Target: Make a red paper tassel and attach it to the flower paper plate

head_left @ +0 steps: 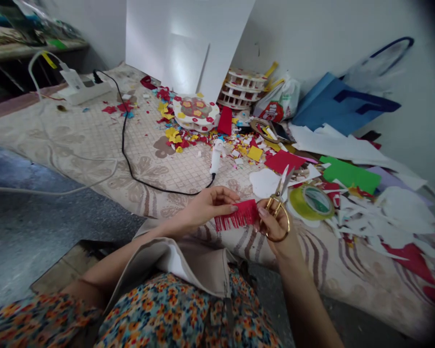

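Observation:
Between my two hands, just over the table's front edge, is a small red fringed strip (244, 210), its cut side hanging down in thin strands. My left hand (217, 202) pinches its left end between thumb and fingers. At the other end, the fingers of my right hand (270, 223) touch the strip's right edge. Hooked in that same hand is a pair of gold-handled scissors (278, 193), with blades pointing up and away, slightly apart. The strip's material looks like felt or foam; I cannot tell which.
A white glue gun (216, 157) lies ahead, its black cord (145, 184) looping left to a power strip (85, 93). Yellow tape (299, 203), a green sheet (351, 175) and white scraps (366, 220) lie right. Behind stand a flower-decorated piece (195, 112) and a blue bag (329, 106).

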